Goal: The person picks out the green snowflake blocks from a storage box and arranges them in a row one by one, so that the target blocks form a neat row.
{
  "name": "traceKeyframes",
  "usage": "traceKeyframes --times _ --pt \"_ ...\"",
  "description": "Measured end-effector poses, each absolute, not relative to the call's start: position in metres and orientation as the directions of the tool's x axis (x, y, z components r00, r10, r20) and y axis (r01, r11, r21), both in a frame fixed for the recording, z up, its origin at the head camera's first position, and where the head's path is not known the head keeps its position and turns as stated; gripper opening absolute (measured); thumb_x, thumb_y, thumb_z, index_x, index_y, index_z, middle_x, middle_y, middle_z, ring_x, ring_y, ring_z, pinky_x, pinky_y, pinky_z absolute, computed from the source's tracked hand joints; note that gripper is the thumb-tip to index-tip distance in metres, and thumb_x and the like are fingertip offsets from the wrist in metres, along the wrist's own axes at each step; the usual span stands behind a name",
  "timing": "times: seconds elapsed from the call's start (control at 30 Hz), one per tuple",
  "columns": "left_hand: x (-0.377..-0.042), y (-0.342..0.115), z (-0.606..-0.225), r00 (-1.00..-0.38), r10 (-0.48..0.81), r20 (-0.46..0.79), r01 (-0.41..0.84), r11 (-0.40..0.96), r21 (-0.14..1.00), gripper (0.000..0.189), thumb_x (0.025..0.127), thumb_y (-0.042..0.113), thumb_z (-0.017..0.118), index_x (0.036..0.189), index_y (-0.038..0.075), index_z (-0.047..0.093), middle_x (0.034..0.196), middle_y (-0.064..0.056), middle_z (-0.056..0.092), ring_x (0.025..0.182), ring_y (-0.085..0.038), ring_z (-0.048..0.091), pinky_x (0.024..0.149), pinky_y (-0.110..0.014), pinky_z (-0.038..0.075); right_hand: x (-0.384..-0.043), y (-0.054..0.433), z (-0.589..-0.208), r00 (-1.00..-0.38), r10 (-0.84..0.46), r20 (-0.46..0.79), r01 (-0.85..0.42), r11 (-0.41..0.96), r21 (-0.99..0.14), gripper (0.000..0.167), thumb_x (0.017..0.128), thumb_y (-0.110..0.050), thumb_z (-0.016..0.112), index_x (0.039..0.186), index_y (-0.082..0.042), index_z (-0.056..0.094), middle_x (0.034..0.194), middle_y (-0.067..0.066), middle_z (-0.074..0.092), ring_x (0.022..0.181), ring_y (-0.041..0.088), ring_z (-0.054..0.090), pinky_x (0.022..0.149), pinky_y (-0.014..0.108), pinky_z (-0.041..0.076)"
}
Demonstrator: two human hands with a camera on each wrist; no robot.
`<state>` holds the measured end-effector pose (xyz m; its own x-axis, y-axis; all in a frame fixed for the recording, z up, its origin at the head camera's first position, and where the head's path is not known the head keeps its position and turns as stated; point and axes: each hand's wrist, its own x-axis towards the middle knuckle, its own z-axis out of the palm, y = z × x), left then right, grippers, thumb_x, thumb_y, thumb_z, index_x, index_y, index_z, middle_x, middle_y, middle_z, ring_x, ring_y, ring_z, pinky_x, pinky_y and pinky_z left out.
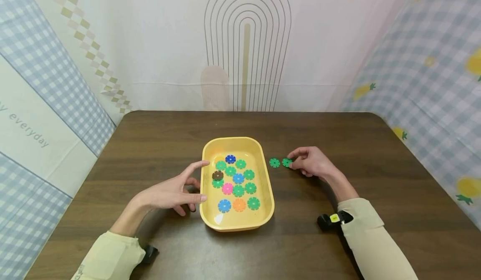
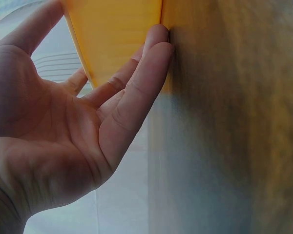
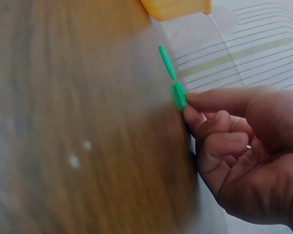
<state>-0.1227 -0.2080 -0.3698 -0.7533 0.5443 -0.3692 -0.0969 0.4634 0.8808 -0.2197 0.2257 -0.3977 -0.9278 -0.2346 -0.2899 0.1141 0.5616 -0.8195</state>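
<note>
A yellow plastic tray (image 1: 267,205) stands on the table, holding several notched flower-shaped discs: green, blue, pink, orange and a brown disc (image 1: 217,175). My left hand (image 1: 170,191) is at its left side, thumb and index fingertip reaching the rim, the other fingers loosely bent beside the wall. In the left wrist view those lower fingers (image 2: 144,87) are near the tabletop. Right of the tray, my right hand (image 1: 311,162) pinches a green disc (image 1: 286,162) at its edge with thumb and index finger. Another green disc (image 1: 274,163) lies flat between it and the tray.
The brown wooden table (image 1: 165,134) extends on all sides of the tray. A patterned cloth (image 1: 161,42) hangs behind its far edge, and checked cloth (image 1: 424,88) hangs at the sides. Dark wrist devices (image 1: 326,223) are strapped over both sleeves.
</note>
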Motion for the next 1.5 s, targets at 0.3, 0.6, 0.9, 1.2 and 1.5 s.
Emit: traceKeyframes --times 0.3,0.6,0.9,1.2,1.5 --pt "-0.122 -0.207 -0.368 -0.753 0.55 -0.359 -0.086 0.459 0.884 0.094 0.1 0.034 0.075 0.166 0.039 0.007 0.132 -0.021 0.056 0.086 -0.028 0.069 0.069 -0.046 0.062 -0.22 0.225 -0.399 -0.929 -0.244 -0.277 0.091 0.574 -0.814 0.033 0.097 -0.008 0.073 0.128 0.0 0.068 0.074 0.004 0.064 0.056 0.016 0.047 0.052 0.03 0.042" --pt "-0.122 -0.207 -0.368 -0.75 0.553 -0.363 -0.088 0.46 0.884 0.094 0.1 0.034 0.075 0.165 0.038 0.007 0.131 -0.021 0.056 0.085 -0.028 0.069 0.07 -0.046 0.062 -0.215 0.221 -0.383 -0.931 -0.275 -0.24 0.049 0.559 -0.828 0.038 0.095 -0.014 0.077 0.13 -0.002 0.066 0.083 0.01 0.068 0.057 0.016 0.048 0.051 0.03 0.042" --pt "-0.123 -0.208 -0.368 -0.753 0.541 -0.375 -0.098 0.47 0.877 0.093 0.1 0.035 0.075 0.164 0.04 0.009 0.132 -0.021 0.055 0.086 -0.028 0.069 0.07 -0.045 0.062 -0.199 0.198 -0.356 -0.915 -0.368 -0.166 -0.051 0.514 -0.856 0.038 0.093 -0.017 0.081 0.127 -0.003 0.069 0.088 0.018 0.069 0.054 0.015 0.047 0.048 0.027 0.039" --pt "-0.123 -0.207 -0.367 -0.754 0.541 -0.373 -0.096 0.471 0.877 0.094 0.1 0.035 0.075 0.165 0.039 0.007 0.133 -0.021 0.056 0.086 -0.029 0.069 0.07 -0.046 0.062 -0.178 0.167 -0.341 -0.886 -0.453 -0.099 -0.153 0.488 -0.859 0.029 0.092 -0.012 0.082 0.119 -0.005 0.075 0.093 0.01 0.067 0.058 0.016 0.05 0.052 0.026 0.045" --pt "-0.123 -0.207 -0.367 -0.756 0.539 -0.371 -0.092 0.474 0.876 0.094 0.1 0.035 0.075 0.165 0.04 0.008 0.133 -0.02 0.056 0.086 -0.029 0.069 0.07 -0.045 0.062 -0.167 0.135 -0.339 -0.841 -0.536 -0.071 -0.298 0.57 -0.766 0.03 0.089 -0.013 0.084 0.118 -0.006 0.077 0.09 0.001 0.072 0.075 0.021 0.058 0.065 0.029 0.05"
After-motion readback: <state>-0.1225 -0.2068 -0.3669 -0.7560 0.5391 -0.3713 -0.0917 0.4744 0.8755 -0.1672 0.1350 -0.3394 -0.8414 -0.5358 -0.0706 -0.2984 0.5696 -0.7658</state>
